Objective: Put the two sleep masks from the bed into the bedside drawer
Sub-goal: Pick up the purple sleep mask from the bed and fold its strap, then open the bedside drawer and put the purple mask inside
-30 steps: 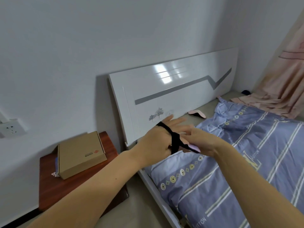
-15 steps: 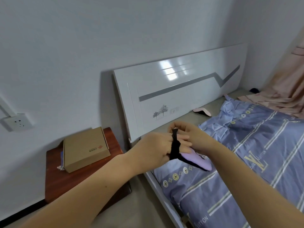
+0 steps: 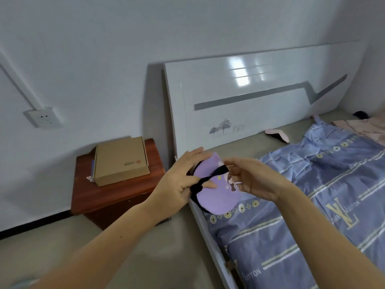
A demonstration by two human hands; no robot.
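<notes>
Purple sleep mask [image 3: 216, 192] held mid-air over bed edge: left hand [image 3: 179, 182] pinching black strap [image 3: 200, 182], right hand [image 3: 254, 178] gripping mask's far end. Pink sleep mask [image 3: 278, 134] on mattress, 2 o'clock of hands. Bedside cabinet [image 3: 116, 192] at 9 o'clock, drawer front unseen. Step: first mask gathered. Next, likely: carry toward 9 o'clock, free one hand for drawer.

- Purple sleep mask [image 3: 216, 197], centre of the frame: soft matt cloth with a black fabric strap.
- Pink sleep mask [image 3: 278, 134], right of centre: matt cloth.
- Headboard [image 3: 260, 101], upper right: white, high-gloss panel mirroring the light.
- Bedside cabinet [image 3: 116, 195], left of centre: reddish-brown wood, smooth with a slight sheen.
- Box [image 3: 120, 161], on the cabinet: plain matt brown cardboard.
- Quilt [image 3: 312, 215], lower right: blue printed cloth, creased, faintly lustrous.
- Wall socket [image 3: 42, 117], left edge: smooth white plastic.
</notes>
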